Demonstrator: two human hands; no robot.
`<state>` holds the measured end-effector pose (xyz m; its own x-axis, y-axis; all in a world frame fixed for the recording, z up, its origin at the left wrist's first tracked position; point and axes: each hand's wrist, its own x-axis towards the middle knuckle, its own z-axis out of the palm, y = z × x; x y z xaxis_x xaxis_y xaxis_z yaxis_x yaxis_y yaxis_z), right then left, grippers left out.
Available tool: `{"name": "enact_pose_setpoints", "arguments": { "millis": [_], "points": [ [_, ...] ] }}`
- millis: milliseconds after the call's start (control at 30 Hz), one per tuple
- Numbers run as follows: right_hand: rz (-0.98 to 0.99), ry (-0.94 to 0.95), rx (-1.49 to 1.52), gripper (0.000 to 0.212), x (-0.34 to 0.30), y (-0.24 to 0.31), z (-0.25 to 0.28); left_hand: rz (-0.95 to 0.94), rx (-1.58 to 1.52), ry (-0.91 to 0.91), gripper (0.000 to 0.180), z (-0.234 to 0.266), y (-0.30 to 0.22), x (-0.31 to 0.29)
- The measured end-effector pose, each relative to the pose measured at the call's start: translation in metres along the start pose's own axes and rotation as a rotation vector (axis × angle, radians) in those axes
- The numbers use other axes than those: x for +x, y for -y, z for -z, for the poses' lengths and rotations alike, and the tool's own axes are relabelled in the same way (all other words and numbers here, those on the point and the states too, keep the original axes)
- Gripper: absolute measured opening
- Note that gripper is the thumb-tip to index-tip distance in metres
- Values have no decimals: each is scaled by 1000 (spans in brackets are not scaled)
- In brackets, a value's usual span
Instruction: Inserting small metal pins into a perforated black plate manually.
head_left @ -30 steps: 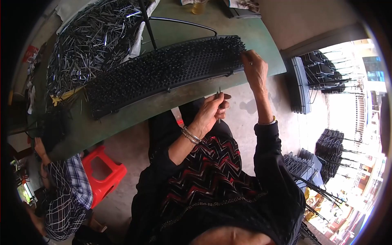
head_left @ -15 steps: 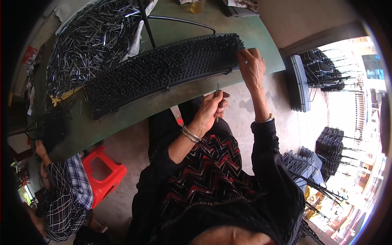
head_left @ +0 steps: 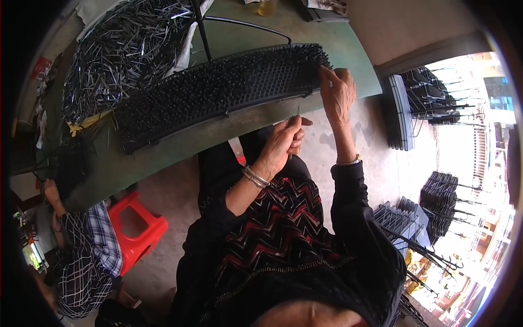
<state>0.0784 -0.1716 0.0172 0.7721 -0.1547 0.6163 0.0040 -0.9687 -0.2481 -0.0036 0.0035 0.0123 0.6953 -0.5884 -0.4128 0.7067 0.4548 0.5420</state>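
Observation:
A long, slightly curved black perforated panel point(head_left: 261, 87) lies along the table's near edge, many dark bristle-like pieces standing in its holes. A band of bare holes shows on its near side toward the right. My left hand point(head_left: 283, 143), with a bracelet at the wrist, is closed around a few thin metal strips point(head_left: 298, 113) below the table edge. At the panel's right end my right hand point(head_left: 338, 97) has its fingers pinched together against the outermost pieces; whatever is between the fingertips is hidden.
A large heap of loose dark strips point(head_left: 117, 60) lies on the green table point(head_left: 234, 34) beyond the panel. A glass of yellowish liquid point(head_left: 267, 7) stands at the far edge. To the left are a red stool point(head_left: 133, 240) and another person's arm point(head_left: 53, 196). Black racks point(head_left: 436, 95) stand at right.
My left hand has shifted slightly, and the strips in it now point a little farther right. My right hand stays at the panel's right end with its fingers pinched.

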Motion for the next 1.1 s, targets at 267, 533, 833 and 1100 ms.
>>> {"name": "enact_pose_setpoints", "arguments": {
  "millis": [267, 533, 833, 1100],
  "points": [
    [-226, 326, 367, 27, -16, 17, 35, -57, 106, 2, 35, -2, -2, -1],
    [-388, 436, 566, 20, -32, 18, 46, -11, 145, -17, 31, -6, 4, 5],
    [120, 168, -9, 13, -5, 2, 2, 18, 44, 37, 31, 0, 9, 8],
    [196, 36, 42, 9, 4, -1, -4, 40, 57, 34, 33, 2, 10, 7]
  ]
}}
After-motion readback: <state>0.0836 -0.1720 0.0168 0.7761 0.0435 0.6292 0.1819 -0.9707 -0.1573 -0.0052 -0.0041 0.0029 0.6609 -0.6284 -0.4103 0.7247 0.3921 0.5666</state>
